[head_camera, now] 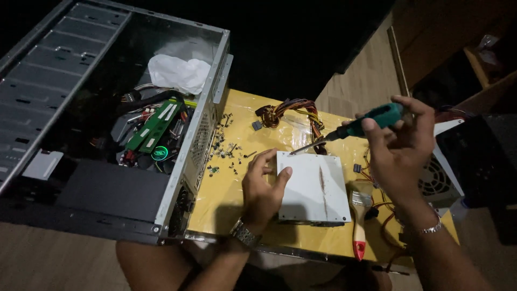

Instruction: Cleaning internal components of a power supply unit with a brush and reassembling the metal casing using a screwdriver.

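Power supply box (pixel 315 186), white-topped, sits on the yellow table (pixel 226 202) just right of the open computer case (pixel 107 134). Your left hand (pixel 262 191) braces its left edge, fingers curled onto it. Your right hand (pixel 401 137) grips a green screwdriver (pixel 355 126), tip at the box's top-left corner; a paintbrush (pixel 359 213) lies just right of the box

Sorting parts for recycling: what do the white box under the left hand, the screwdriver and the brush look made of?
The white box looks like painted sheet metal: flat, matte, crisp folded edges. The screwdriver in the right hand seems to have a green and black plastic or rubber handle and a thin, shiny metal shaft. The brush appears to have pale bristles, a metal band and a red-tipped handle, perhaps wood.
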